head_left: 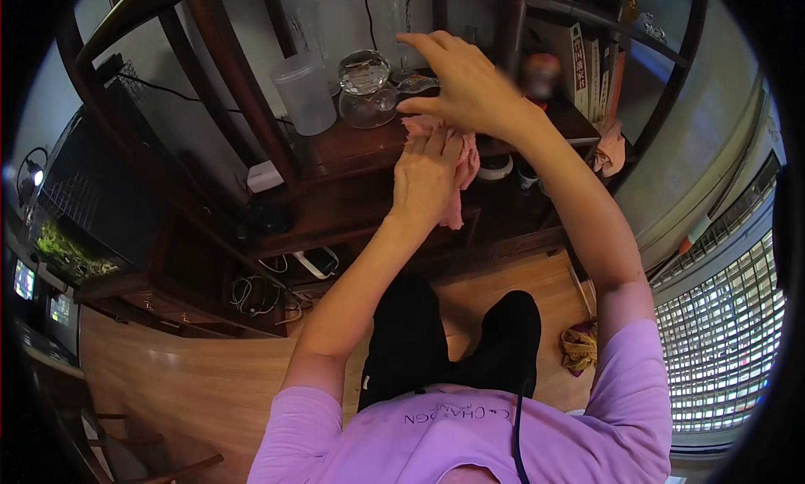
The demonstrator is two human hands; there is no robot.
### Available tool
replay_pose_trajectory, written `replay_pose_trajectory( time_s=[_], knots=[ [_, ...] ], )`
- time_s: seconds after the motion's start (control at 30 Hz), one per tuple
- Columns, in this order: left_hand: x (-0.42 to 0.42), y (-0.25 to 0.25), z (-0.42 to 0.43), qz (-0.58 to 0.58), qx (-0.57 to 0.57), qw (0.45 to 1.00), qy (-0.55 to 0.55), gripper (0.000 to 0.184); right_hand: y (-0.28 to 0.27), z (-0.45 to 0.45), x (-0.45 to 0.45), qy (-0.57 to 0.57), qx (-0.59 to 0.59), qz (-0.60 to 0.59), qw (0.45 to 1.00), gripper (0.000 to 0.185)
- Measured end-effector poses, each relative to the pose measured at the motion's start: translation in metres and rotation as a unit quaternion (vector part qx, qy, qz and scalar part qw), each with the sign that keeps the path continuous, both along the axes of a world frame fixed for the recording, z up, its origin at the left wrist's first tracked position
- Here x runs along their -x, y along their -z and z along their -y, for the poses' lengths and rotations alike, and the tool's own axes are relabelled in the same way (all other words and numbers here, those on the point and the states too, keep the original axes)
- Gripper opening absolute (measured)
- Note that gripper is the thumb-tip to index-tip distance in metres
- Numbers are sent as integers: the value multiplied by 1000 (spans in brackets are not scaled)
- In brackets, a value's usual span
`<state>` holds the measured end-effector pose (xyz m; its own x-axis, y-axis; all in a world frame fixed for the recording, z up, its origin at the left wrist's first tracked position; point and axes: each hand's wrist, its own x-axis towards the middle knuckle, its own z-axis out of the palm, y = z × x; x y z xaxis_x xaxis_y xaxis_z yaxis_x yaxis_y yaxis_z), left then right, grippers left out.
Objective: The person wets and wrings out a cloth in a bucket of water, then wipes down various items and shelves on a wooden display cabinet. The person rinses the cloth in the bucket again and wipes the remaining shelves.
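Observation:
My left hand (425,175) has its fingers closed over a crumpled pink cloth (467,161) at the front edge of the dark wooden shelf (327,155). Part of the cloth hangs down beside the hand. Above it, my right hand (471,85) is held with thumb and fingers apart and nothing between them. Just left of the right hand stand a faceted crystal ornament (363,71) and a clear, rounded glass piece (367,106). A small patterned dish-like object (417,84) lies close to the right fingertips.
A frosted plastic container (303,96) stands left of the crystal, with tall glasses (396,23) behind. Upright books (580,73) and a red-topped, blurred object (541,75) are to the right. Another pink cloth (610,148) hangs at the shelf's right end. A fish tank (75,241) stands left.

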<state>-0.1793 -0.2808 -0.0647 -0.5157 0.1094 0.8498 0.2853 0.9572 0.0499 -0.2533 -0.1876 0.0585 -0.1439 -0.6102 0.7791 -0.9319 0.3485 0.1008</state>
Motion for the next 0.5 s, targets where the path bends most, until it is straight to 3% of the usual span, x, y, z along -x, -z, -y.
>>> replay_pose_trajectory(
  time_s=[0.03, 0.1, 0.13, 0.2, 0.43, 0.5],
  knots=[
    [-1, -1, 0, -1, 2, 1000, -2, 35, 6, 18, 17, -2, 2, -1, 1000, 71],
    [-3, -3, 0, 34, 3, 999, 2, 37, 9, 45, 33, 20, -55, -39, 998, 105],
    [-2, -1, 1, 32, 2, 999, 0, 37, 8, 52, 33, 19, -55, -41, 997, 105],
    [2, 1, 2, -17, 0, 1000, 9, 38, 5, 62, 32, 11, -191, 184, 964, 118],
    [2, 3, 1, -5, -15, 1000, 19, 37, 14, 72, 35, -5, -140, 189, 972, 108],
    [2, 3, 2, 4, -9, 1000, 9, 33, 10, 70, 33, 6, -171, 246, 954, 105]
  ],
)
